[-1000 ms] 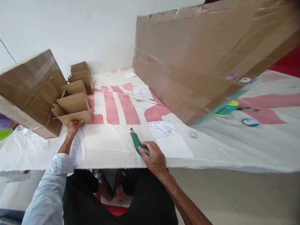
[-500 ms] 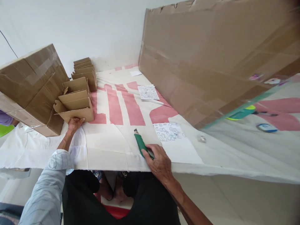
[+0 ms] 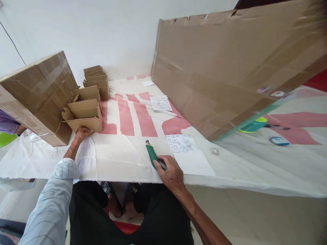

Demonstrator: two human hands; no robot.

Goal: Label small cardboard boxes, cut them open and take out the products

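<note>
My right hand (image 3: 171, 173) is closed around the green handle of a utility knife (image 3: 152, 154), near the front edge of the table. The knife points away from me, its tip just above or on the cloth. At the left, my left hand (image 3: 83, 134) grips the low front side of a small open cardboard box (image 3: 88, 124); its fingertips are partly hidden against the cardboard. Similar open boxes (image 3: 95, 83) stand in a row behind that one, towards the wall.
A large taped carton (image 3: 38, 97) stands left of the small boxes. A larger cardboard panel or box (image 3: 230, 68) leans at the right. Drawn-on paper sheets (image 3: 182, 144) lie on the white and pink cloth (image 3: 122, 156), with a tape roll (image 3: 279, 141) farther right. Another person's purple sleeve (image 3: 9, 120) shows at far left.
The view has tilted up slightly and shifted. Both hands keep their places: the left at the cardboard box, the right holding the utility knife.
</note>
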